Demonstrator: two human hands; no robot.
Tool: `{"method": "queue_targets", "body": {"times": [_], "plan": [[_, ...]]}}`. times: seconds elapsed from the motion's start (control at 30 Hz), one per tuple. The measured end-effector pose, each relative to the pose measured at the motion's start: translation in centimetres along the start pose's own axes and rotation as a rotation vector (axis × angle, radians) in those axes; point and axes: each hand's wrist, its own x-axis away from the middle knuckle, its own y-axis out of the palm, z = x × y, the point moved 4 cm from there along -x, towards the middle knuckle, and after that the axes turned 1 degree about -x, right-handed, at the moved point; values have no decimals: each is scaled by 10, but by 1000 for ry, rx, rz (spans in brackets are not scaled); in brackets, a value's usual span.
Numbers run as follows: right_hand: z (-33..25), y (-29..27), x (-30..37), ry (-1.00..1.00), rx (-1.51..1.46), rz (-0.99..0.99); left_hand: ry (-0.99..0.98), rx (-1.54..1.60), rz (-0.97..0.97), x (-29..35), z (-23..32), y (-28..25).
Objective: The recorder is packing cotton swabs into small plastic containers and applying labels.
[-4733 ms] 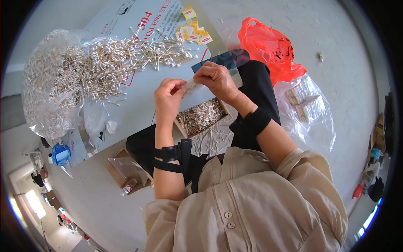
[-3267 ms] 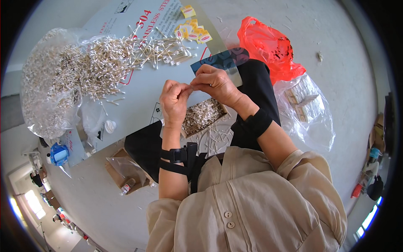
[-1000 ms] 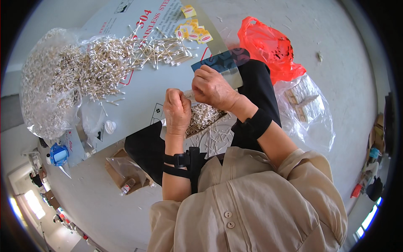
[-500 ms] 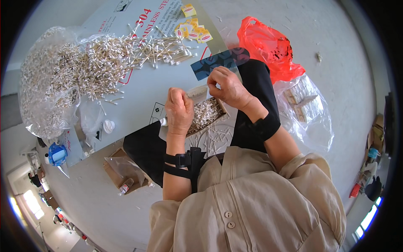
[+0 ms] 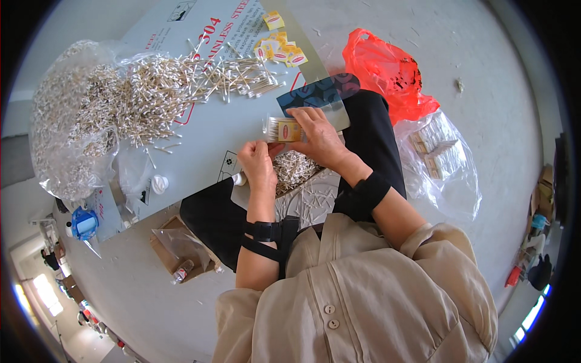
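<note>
A small clear pack of cotton swabs (image 5: 275, 129) with a yellow label is held up over the table's near edge. My right hand (image 5: 324, 140) grips its right end, fingers along the top and the thumb below. At its lower left corner, the pinched fingers of my left hand (image 5: 259, 164) touch the pack. Under my hands, between my knees, a cardboard box (image 5: 318, 171) holds many loose cotton swabs (image 5: 293, 169). A big heap of cotton swabs (image 5: 151, 91) covers the left of the table, spilling from a clear plastic bag (image 5: 51, 121).
Yellow label cards (image 5: 281, 48) lie at the table's (image 5: 212, 130) far side. A dark patterned sheet (image 5: 311, 97) is at its right edge. On the floor at right are a red plastic bag (image 5: 381, 66) and a clear bag of filled packs (image 5: 439, 148). An open carton (image 5: 172, 248) stands lower left.
The pack, mostly hidden between my fists before, now shows its labelled front. My right hand has come down and its fingers have stretched along the pack. My left hand has moved slightly lower.
</note>
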Motion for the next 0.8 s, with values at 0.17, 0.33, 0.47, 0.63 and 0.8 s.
{"method": "queue_targets", "body": {"times": [0.17,0.33,0.47,0.63,0.8], "plan": [[9,5,-4,-66,-24,-53,-107,-49,-26,8,6,-1],[25,12,-7,230,-656,-240,-21,44,-137,3,17,-7],[22,4,-10,204,-508,-289,-35,-57,-123,-3,27,0],[19,8,-12,228,-615,-291,375,-702,-172,-13,31,-3],[24,3,-17,262,-674,-245,335,-555,-184,-9,30,7]]}}
